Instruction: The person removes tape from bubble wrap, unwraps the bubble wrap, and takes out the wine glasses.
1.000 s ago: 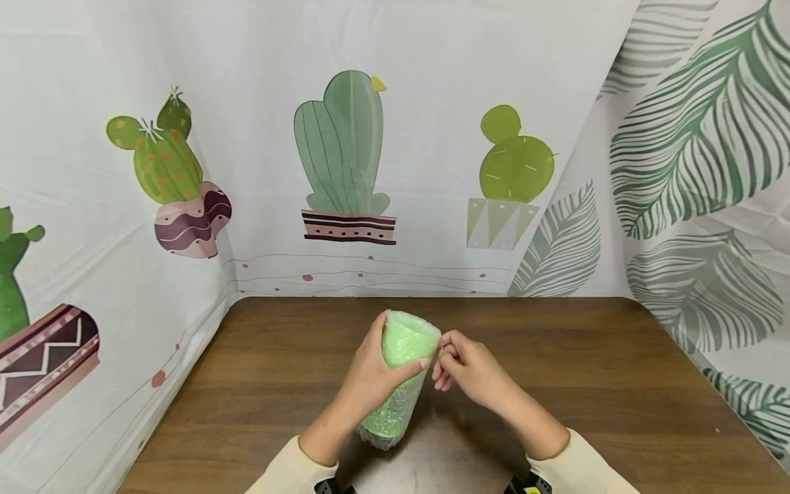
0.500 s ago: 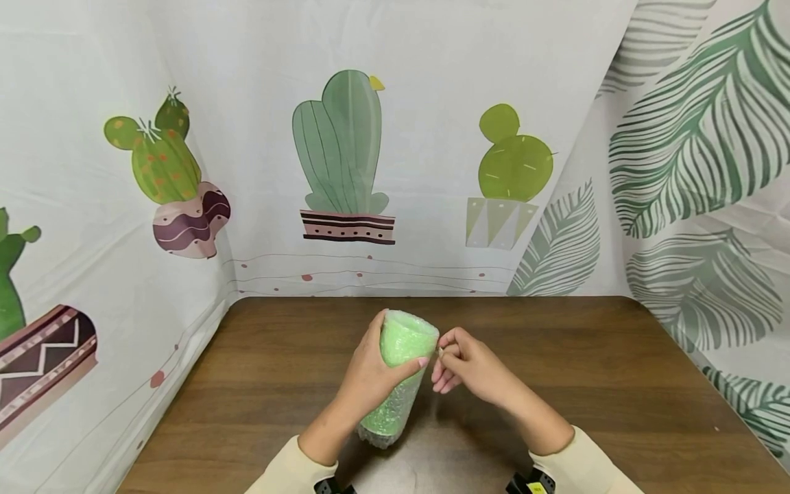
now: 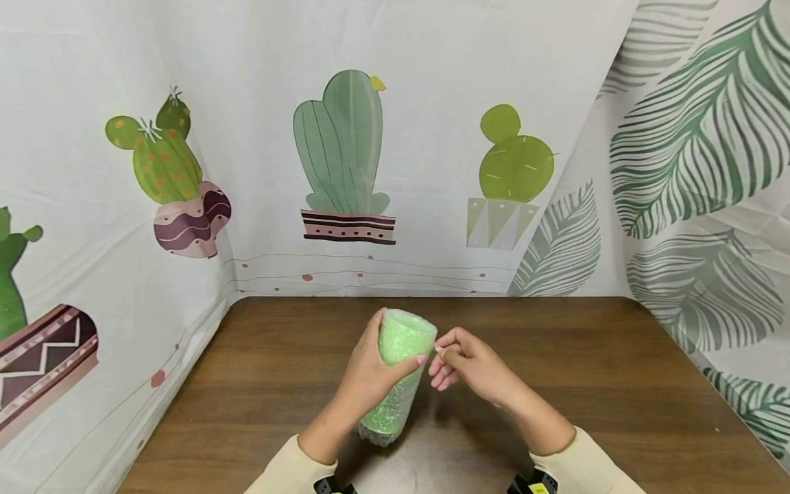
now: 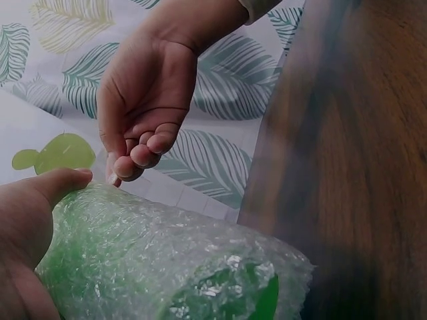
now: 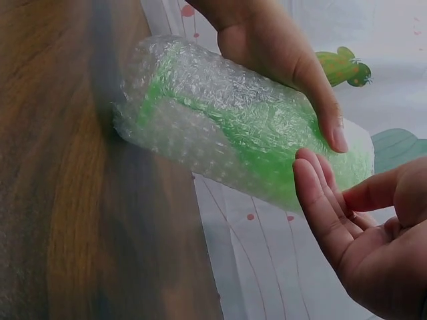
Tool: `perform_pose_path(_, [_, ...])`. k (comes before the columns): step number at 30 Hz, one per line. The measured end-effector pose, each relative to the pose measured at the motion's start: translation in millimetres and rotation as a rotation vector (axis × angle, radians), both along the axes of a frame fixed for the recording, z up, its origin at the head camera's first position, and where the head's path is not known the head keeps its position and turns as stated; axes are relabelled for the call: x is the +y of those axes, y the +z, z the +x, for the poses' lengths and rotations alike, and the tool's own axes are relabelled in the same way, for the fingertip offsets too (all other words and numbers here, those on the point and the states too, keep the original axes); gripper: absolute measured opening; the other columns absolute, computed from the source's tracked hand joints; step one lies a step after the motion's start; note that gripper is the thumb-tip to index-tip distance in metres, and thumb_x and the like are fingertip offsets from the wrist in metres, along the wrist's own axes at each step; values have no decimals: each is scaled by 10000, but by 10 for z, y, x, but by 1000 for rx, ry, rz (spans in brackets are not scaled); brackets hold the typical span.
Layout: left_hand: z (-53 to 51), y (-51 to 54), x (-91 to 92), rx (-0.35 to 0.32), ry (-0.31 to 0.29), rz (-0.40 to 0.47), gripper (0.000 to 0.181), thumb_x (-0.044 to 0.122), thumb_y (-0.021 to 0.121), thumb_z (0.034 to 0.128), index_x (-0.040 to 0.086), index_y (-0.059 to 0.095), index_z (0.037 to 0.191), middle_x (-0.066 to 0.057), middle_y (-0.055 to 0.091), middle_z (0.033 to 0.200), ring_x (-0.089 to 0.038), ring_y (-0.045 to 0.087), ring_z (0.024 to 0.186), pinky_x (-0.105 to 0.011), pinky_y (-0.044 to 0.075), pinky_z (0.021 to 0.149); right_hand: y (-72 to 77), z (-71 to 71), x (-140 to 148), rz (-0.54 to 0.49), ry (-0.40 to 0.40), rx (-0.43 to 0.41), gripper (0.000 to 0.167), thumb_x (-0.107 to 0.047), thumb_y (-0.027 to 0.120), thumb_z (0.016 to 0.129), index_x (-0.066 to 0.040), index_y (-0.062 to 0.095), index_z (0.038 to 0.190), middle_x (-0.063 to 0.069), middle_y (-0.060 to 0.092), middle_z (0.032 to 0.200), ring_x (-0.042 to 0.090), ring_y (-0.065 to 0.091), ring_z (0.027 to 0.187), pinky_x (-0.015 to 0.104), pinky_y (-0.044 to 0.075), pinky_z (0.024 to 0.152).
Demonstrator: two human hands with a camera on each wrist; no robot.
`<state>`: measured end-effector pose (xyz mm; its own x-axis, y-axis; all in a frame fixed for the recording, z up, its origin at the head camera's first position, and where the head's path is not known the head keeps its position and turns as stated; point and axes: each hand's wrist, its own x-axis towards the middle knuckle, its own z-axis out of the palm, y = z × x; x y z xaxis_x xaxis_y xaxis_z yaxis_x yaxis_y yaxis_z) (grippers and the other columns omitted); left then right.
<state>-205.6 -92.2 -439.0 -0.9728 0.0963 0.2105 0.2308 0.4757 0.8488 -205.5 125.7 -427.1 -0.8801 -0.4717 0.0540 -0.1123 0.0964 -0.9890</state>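
Note:
My left hand (image 3: 369, 370) holds a green cylinder in bubble wrap (image 3: 398, 405) that leans with its top to the right, the thumb across its near side. At the upper right rim, my right hand (image 3: 478, 367) pinches a small pale piece (image 3: 439, 348) between thumb and forefinger; tape or wrap, I cannot tell. The left wrist view shows the wrapped cylinder (image 4: 153, 247) below the right hand (image 4: 147, 100). Seen from the right wrist, the left thumb lies on the wrap (image 5: 220, 127), and the right hand's (image 5: 393, 247) fingers partly hide the pinched spot.
The brown wooden table (image 3: 296, 343) reaches back to a white cloth (image 3: 432, 68) printed with cacti and leaves. More cloth hangs at the left and right sides. Dark devices sit at both wrists, near the cream sleeves (image 3: 296, 466).
The cylinder and my left hand have shifted slightly left and up. My right hand has turned a little, and the pale piece between its fingertips shows more.

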Motion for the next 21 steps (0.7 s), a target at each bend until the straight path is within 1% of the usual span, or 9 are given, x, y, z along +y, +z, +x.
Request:
perform_pose_path(2, [-4, -2, -4, 0, 1, 1, 1050, 547, 845, 739, 242, 280, 1571, -36, 577, 1311, -197, 604, 1055, -387, 529, 842, -3, -3, -2, -7, 3, -2, 231, -57, 439, 1057, 139, 418, 1176, 359, 647, 954, 229, 720, 749, 372, 623, 704])
perform_pose_path(5, [-18, -1, -15, 9, 6, -1, 1037, 538, 847, 744, 242, 287, 1565, -32, 575, 1299, -196, 604, 1047, -379, 531, 826, -1, -8, -1, -10, 1, -6, 214, -59, 452, 1055, 128, 425, 1155, 347, 653, 942, 233, 719, 741, 377, 623, 700])
perform_pose_path(10, [-35, 1, -31, 11, 18, 6, 1022, 525, 852, 750, 250, 291, 1559, -22, 567, 1293, -196, 600, 1049, -371, 530, 827, 27, -27, 13, 4, -17, -22, 191, -90, 473, 1050, 72, 477, 1151, 155, 671, 839, 195, 685, 675, 373, 615, 656])
perform_pose_path(13, [-34, 5, -33, -2, 10, 15, 1030, 531, 851, 748, 259, 283, 1563, -16, 565, 1292, -195, 599, 1047, -365, 530, 829, 39, -35, 25, 2, -17, -42, 194, -113, 479, 1051, 48, 497, 1157, 100, 641, 801, 173, 656, 632, 360, 605, 621])
perform_pose_path(17, [-30, 1, -30, -14, -3, 16, 1052, 548, 843, 750, 240, 267, 1575, -37, 560, 1319, -205, 602, 1058, -378, 536, 831, 37, -38, 32, -26, 3, -51, 189, -95, 473, 1041, 62, 486, 1145, 110, 641, 828, 198, 692, 684, 369, 616, 659])
perform_pose_path(21, [-15, -1, -23, -13, -6, 5, 1076, 554, 836, 754, 216, 250, 1590, -61, 544, 1371, -213, 599, 1085, -400, 537, 854, 18, -46, 27, -40, 4, -37, 200, -99, 527, 1025, 79, 486, 1107, 122, 658, 841, 222, 726, 741, 387, 625, 703])
